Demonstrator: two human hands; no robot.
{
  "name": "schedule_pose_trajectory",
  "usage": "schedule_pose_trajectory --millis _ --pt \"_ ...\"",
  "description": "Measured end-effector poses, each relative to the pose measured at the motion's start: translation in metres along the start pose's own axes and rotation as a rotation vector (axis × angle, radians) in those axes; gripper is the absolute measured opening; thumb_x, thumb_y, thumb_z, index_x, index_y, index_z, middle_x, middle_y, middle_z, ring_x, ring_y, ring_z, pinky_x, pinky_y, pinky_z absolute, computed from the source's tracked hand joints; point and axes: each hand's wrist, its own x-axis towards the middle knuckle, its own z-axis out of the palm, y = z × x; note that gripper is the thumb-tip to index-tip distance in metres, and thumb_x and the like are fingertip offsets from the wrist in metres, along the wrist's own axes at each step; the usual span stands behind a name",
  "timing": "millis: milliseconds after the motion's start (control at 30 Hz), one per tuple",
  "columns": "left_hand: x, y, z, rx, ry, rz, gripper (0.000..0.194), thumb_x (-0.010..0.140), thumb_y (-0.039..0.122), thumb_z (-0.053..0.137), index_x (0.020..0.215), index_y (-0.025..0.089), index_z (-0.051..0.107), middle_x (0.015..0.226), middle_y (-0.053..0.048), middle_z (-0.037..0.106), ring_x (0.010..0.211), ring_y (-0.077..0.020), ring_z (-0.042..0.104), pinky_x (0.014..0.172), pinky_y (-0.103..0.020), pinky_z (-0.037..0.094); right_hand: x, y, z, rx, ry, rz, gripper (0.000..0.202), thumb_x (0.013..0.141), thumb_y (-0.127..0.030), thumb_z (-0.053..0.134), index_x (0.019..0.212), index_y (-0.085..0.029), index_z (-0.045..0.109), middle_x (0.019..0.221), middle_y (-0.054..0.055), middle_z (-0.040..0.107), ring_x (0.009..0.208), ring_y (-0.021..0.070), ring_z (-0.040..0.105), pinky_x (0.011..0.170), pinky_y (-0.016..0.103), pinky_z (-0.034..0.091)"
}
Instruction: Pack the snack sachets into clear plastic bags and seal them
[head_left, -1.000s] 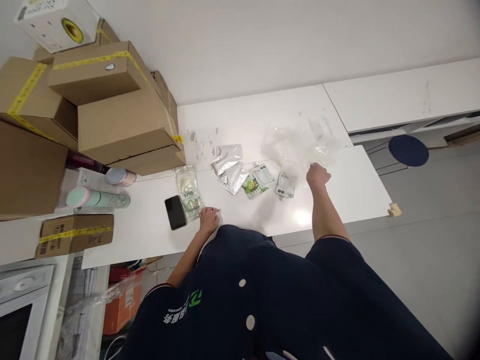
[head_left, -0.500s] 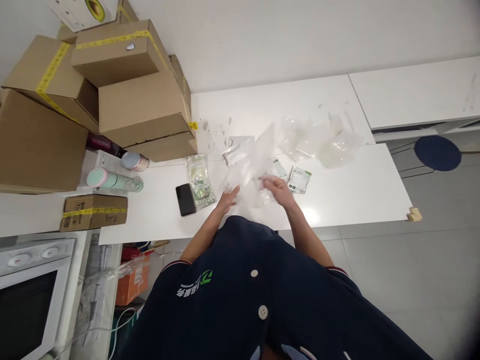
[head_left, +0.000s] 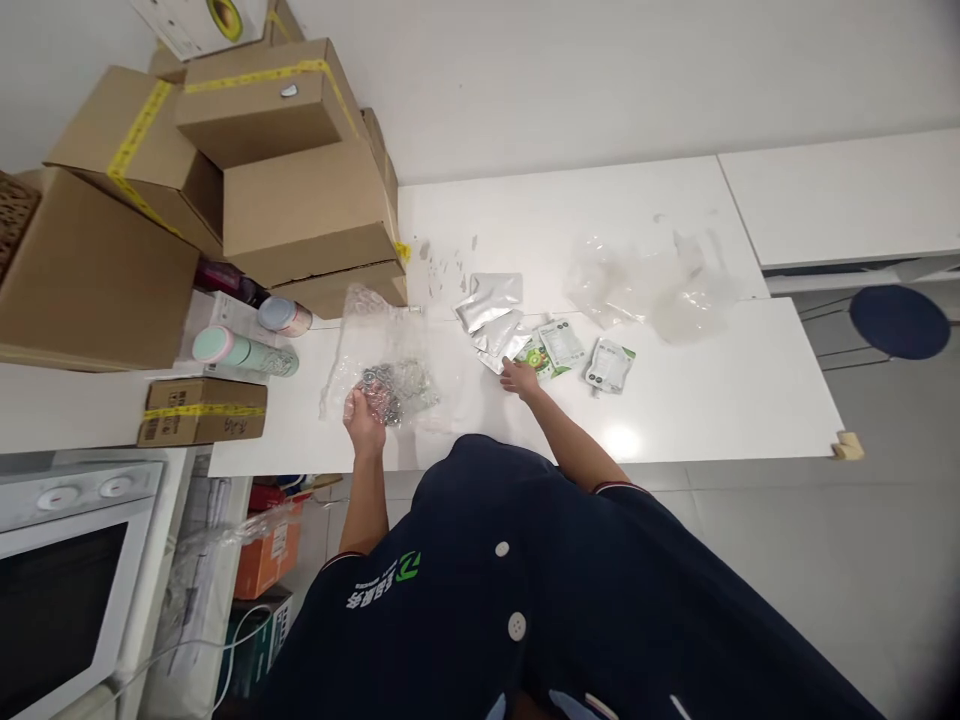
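Note:
My left hand (head_left: 364, 424) is closed on the lower edge of a crumpled clear plastic bag (head_left: 343, 365), which is spread over the left of the table. Dark and patterned shapes show blurred through the plastic, and the phone seen there earlier is covered. My right hand (head_left: 520, 378) has its fingers slightly apart at the near corner of the overlapping silver foil pouches (head_left: 487, 308). Just behind its fingertips lie a green pouch with fruit print (head_left: 534, 356) and a white-and-green pouch (head_left: 561, 344). Another white-and-green pouch (head_left: 609, 366) sits farther right.
More clear plastic bags (head_left: 645, 290) lie at the back right of the white table (head_left: 712, 400). Stacked cardboard boxes (head_left: 307, 205), a mint bottle (head_left: 244, 352), a jar (head_left: 285, 316) and a small carton (head_left: 202, 410) stand left. A blue stool (head_left: 900, 322) is beyond the right end.
My left hand has moved left with the clear bag, which now lies over the phone and green packets. My right hand has left the bag and moved slightly left, uncovering the silver and green pouches.

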Motion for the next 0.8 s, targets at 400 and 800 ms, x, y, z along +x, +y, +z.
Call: schedule_pose_trajectory --millis 400,800 --pt "-0.001 0.043 0.060 0.180 -0.622 -0.325 0.033 0.087 0.052 0.056 0.098 0.021 0.061 0.091 -0.006 0.071 0.102 -0.0279 0.066 0.088 -0.051 0.050 0.031 -0.032 -0.097 -0.181 0.387 -0.338 0.021 0.084 -0.030 0.045 0.087 -0.017 0.061 0.070 0.002 0.060 0.065 0.0156 0.054 0.063 0.028 0.049" --pt "0.086 -0.030 0.179 0.679 -0.784 -0.218 0.057 0.079 0.050 0.067 0.121 0.014 0.055 0.113 -0.017 0.066 0.105 -0.0277 0.061 0.092 -0.045 0.045 -0.066 -0.012 -0.166 -0.341 0.758 -0.792 0.031 0.092 -0.038 0.037 0.101 -0.019 0.060 0.093 0.007 0.062 0.087 0.0199 0.058 0.082 0.036 0.046"
